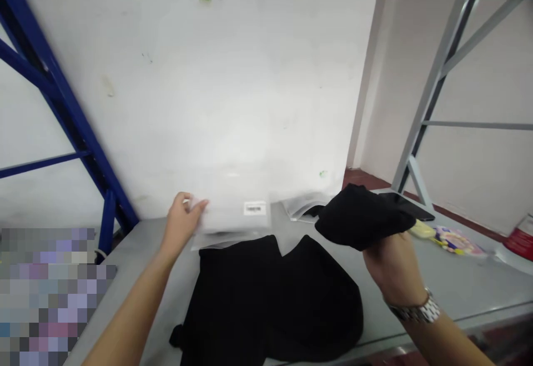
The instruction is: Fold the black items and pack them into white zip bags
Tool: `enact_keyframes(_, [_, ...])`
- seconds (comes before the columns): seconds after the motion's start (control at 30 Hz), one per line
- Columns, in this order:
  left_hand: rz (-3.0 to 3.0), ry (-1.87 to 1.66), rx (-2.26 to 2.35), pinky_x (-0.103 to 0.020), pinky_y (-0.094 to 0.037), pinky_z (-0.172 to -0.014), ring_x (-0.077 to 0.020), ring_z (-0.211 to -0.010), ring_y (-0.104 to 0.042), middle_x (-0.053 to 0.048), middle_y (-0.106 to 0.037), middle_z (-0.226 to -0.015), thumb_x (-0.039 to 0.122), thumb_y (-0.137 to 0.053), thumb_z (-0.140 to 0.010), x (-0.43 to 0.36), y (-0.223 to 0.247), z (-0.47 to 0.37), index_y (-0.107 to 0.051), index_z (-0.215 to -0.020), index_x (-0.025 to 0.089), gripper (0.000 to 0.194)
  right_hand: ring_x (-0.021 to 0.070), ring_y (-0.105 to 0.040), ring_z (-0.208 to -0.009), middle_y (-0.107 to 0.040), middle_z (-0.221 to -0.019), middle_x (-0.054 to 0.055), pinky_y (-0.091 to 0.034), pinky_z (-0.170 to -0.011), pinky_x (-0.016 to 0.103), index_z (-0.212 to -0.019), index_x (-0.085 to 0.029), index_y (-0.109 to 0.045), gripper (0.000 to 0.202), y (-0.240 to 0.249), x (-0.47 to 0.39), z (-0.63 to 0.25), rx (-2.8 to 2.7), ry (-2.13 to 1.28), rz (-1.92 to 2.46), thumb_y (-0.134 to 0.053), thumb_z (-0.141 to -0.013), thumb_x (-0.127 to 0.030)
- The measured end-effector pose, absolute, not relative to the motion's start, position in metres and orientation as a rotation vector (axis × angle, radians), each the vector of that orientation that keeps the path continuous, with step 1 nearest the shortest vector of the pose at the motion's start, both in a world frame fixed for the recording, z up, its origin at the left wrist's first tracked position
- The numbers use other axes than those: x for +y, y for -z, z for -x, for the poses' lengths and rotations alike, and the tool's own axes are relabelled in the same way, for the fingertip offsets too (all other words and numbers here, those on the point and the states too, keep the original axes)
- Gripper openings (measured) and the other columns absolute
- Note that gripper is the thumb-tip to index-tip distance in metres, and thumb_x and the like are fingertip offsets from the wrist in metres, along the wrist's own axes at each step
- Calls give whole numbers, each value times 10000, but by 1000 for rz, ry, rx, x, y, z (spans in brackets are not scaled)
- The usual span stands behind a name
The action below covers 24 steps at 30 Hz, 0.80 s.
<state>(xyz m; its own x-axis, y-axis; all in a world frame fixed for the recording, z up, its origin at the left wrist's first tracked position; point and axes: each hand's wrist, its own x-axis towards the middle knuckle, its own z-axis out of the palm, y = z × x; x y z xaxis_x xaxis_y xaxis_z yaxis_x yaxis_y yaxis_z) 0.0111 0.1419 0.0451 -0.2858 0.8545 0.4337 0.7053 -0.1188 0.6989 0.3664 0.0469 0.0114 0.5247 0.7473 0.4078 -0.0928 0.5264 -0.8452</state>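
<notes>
At the back of the grey table, my left hand (182, 220) pinches the left edge of a clear plastic bag (222, 216) with a white barcode label (255, 208). On the right, my right hand (389, 266), with a metal watch at the wrist, grips a bunched piece of black fabric (360, 219) raised above the table. A larger black garment (270, 299) lies spread out between my forearms, its top edge close to the bag. Whether the bag holds anything is hard to make out.
Another plastic bag (297, 207) with something black in it lies against the white wall board (250, 88). To the right are a flat black object (410, 206), a small colourful item (456, 241) and a red container (520, 238). Blue metal posts (70, 105) stand at left.
</notes>
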Motion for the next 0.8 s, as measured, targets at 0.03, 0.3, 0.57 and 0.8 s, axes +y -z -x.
enact_keyframes(0.03, [-1713, -1360, 2027, -234, -412, -502, -138, -522, -515, 37, -528, -668, 462, -539, -778, 156, -41, -2, -446, -956, 204, 327, 192, -628, -871, -670, -879, 24, -532, -746, 354, -862, -220, -595, 152, -8, 48, -364, -817, -642, 866, -586, -766, -337])
enact_keyframes(0.3, [-1766, -1319, 2206, -510, -339, -982, -386, -1231, -405, -269, -452, -1282, 420, -652, -703, 173, -26, -12, -338, -1304, 45, 775, 208, -652, -659, -690, -806, 29, -554, -568, 338, -1087, -253, -552, 386, 19, 43, -346, -660, -995, 963, -659, -726, -337])
enact_keyframes(0.57, [-1654, -818, 1091, -444, -461, -915, -318, -1223, -456, -141, -373, -1420, 370, -738, -682, 6, 8, -100, -140, -1443, 294, 970, 209, -626, -930, -636, -1083, 55, -528, -807, 341, -1166, -243, -548, 359, 33, 21, -300, -1053, -1060, 947, -568, -829, -365])
enact_keyframes(0.8, [-1495, -1273, 1362, -451, -446, -958, -287, -1286, -393, -142, -213, -1474, 326, -560, -824, -1, 40, -123, 2, -1437, 272, 834, 212, -507, -1086, -518, -1152, 67, -437, -928, 370, -1032, -301, -686, 290, 28, 3, -286, -1466, -68, 1049, -557, -821, -148])
